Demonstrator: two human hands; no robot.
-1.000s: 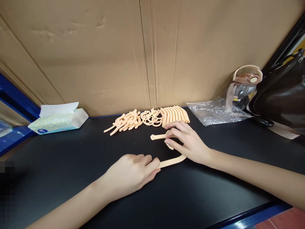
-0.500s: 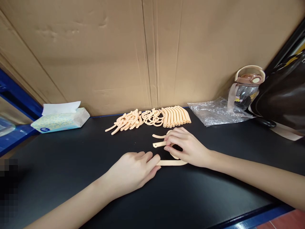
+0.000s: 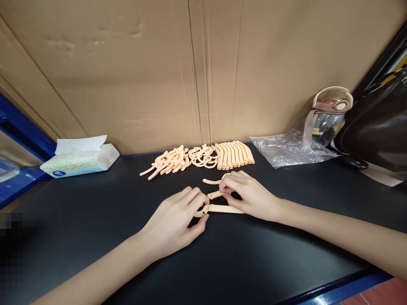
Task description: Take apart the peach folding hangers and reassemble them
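Observation:
My left hand (image 3: 181, 222) has its fingers and thumb around a curved beige piece with a small hole (image 3: 202, 212), partly hidden under the fingers. That piece meets the end of a long beige strip (image 3: 224, 209), whose right end goes out of sight beneath my right hand (image 3: 246, 192). Between its thumb and fingers, my right hand pinches a narrower beige bar with a hole at its end (image 3: 215, 195). Another curved beige piece (image 3: 211, 181) lies just beyond, partly covered by the right fingers.
Along the back of the black table (image 3: 79, 220) lie a loose heap of beige pieces (image 3: 171, 160), several curved pieces (image 3: 204, 156) and a neat row of bent strips (image 3: 235, 154). A tissue pack (image 3: 81, 161) sits left; a plastic bag (image 3: 286, 148) and bottle (image 3: 330, 118) stand right.
My left hand has moved slightly up and left, its thumb parting to reveal the curved holed piece. The long strip and the bar have shifted and tilted a little.

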